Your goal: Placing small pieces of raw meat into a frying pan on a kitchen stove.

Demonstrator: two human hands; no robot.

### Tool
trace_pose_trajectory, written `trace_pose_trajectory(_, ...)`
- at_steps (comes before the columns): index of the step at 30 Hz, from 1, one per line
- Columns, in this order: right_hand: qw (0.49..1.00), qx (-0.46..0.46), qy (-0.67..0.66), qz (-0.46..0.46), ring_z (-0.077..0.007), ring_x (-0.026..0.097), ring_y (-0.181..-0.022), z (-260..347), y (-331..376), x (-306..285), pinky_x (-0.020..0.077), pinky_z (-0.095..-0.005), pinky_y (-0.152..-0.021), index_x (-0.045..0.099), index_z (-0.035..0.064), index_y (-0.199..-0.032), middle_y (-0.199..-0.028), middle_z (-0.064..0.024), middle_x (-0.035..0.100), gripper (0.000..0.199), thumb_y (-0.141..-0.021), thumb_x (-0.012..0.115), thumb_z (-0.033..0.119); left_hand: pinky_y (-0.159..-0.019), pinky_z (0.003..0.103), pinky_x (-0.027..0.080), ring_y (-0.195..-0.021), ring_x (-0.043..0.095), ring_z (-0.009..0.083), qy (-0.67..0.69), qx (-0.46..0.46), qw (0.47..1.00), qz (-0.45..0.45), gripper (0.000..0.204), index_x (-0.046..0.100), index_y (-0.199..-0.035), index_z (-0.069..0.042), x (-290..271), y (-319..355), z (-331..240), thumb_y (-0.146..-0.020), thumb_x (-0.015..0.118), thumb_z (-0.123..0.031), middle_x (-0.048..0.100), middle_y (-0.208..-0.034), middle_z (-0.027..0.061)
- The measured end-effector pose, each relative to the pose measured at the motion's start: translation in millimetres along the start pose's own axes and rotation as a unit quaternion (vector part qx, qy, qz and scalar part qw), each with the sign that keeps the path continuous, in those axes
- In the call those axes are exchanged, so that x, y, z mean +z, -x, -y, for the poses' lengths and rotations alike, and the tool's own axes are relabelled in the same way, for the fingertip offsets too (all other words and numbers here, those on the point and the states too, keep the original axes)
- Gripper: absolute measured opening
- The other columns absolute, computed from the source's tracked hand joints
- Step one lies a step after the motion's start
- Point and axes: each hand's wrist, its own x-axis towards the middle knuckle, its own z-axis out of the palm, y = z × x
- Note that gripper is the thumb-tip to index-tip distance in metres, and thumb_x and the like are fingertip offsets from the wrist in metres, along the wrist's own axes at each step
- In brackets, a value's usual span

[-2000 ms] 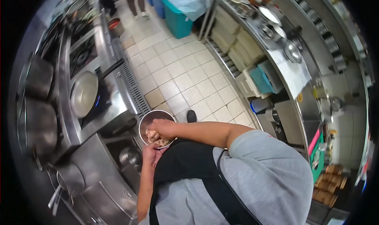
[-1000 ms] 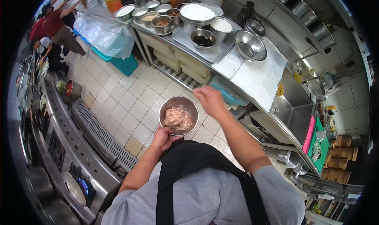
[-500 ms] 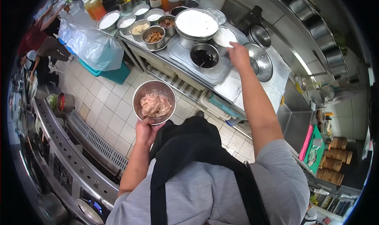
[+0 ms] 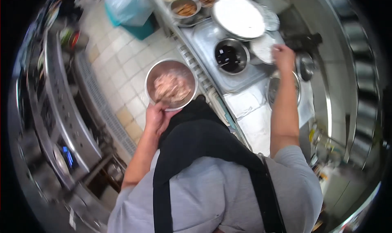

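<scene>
My left hand [image 4: 157, 116] grips the near rim of a metal bowl [image 4: 151, 78], held out over the floor in front of my apron. A lump of pale pink raw minced meat [image 4: 174, 88] lies inside it. Over the counter, my right hand [image 4: 283, 56] is at the right edge of a bowl of white powder [image 4: 262, 49]. Its fingers are curled together; blur hides what is between them. Left of that bowl, a metal pot of dark liquid [image 4: 228, 57] stands on a metal tray [image 4: 234, 84]. A large bowl heaped with white powder [image 4: 239, 16] stands behind them.
Bowls of brown chunks [image 4: 185, 9] and other ingredients line the far counter. A metal bowl [image 4: 277, 88] sits under my right forearm. A teal bin [image 4: 139, 29] with a plastic bag stands beyond the tiled floor. To the left runs a stove [image 4: 75, 128] with a blue flame [image 4: 68, 156].
The view has turned and shifted, so the counter appears nearer and more to the right. My left hand still carries the meat bowl. My right hand remains by the powder bowl, its fingers more curled.
</scene>
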Motion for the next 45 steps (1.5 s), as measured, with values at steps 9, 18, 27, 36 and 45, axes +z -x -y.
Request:
trace_pose_trajectory(9,0.902,-0.076,-0.300,0.302,-0.0125,0.067,-0.085,193,87,-1,0.0541,-0.0255,-0.077,0.071,-0.0034,-0.113,-0.099,-0.0074,0.073,0.027,-0.091,0.072,0.011,-0.086,0.053,0.063,-0.120,0.061,0.0415,0.053,0.044,0.997,-0.019,0.079,0.021,-0.153,-0.012,15,5,20,-0.081,0.040,0.013,0.047,-0.143,0.0228)
trace_pose_trajectory(18,0.807,-0.367,-0.131,0.443,-0.0261,0.071,-0.099,312,264,164,0.0541,-0.0356,-0.087,0.065,-0.0006,-0.126,-0.111,-0.0212,0.072,0.052,-0.088,0.074,0.033,-0.078,0.060,0.062,-0.115,0.063,0.0425,0.105,0.166,0.980,-0.040,0.076,0.023,-0.149,-0.017,-70,68,15,-0.082,0.044,0.012,0.047,-0.141,0.0190)
trace_pose_trajectory(27,0.662,-0.523,0.039,0.535,-0.0433,0.061,-0.109,404,488,226,0.0504,-0.0481,-0.095,0.060,0.0109,-0.121,-0.116,-0.0229,0.061,0.050,-0.075,0.078,0.018,-0.080,0.058,0.062,-0.109,0.067,0.0397,0.214,0.186,0.949,-0.136,0.075,0.034,-0.146,-0.016,-222,195,25,-0.078,0.046,0.011,0.055,-0.135,0.0163)
trace_pose_trajectory(36,0.551,-0.648,-0.019,0.525,-0.0427,0.061,-0.108,488,594,255,0.0500,-0.0493,-0.092,0.058,0.0114,-0.128,-0.114,-0.0226,0.061,0.050,-0.081,0.073,0.019,-0.081,0.053,0.063,-0.112,0.067,0.0356,0.274,0.252,0.910,-0.184,0.071,0.039,-0.147,-0.014,-315,282,12,-0.080,0.044,0.008,0.061,-0.131,0.0150)
trace_pose_trajectory(45,0.353,-0.774,0.039,0.525,-0.0364,0.065,-0.105,558,662,294,0.0544,-0.0462,-0.087,0.062,0.0133,-0.125,-0.115,-0.0162,0.061,0.053,-0.075,0.080,0.014,-0.090,0.054,0.060,-0.114,0.065,0.0417,0.354,0.325,0.846,-0.230,0.057,0.044,-0.142,0.005,-372,301,10,-0.085,0.043,0.007,0.059,-0.134,0.0234)
